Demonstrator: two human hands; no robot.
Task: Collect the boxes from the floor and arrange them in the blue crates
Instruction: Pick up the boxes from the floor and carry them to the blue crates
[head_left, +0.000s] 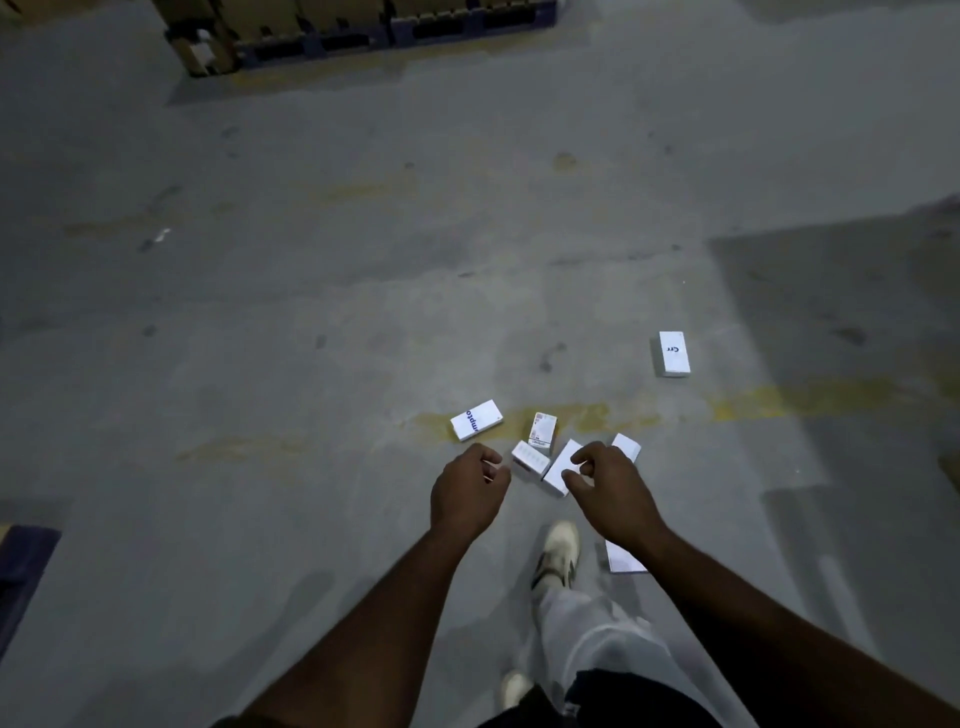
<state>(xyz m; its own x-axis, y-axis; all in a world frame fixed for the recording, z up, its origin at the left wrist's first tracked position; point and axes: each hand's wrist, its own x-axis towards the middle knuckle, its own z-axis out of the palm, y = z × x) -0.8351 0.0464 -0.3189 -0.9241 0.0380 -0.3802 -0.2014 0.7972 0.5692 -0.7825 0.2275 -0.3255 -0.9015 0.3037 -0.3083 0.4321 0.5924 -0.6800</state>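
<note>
I see both hands, left (467, 488) and right (608, 488), fingers loosely curled and holding nothing, above white boxes (558, 467) on the floor (311, 312); one box (674, 353) lies at two o'clock.

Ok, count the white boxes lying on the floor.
7: lone far-right box; box with blue lettering; upright box; box below it; large box; one behind the right hand; one beside the shoe. Arms may hide others.
</note>
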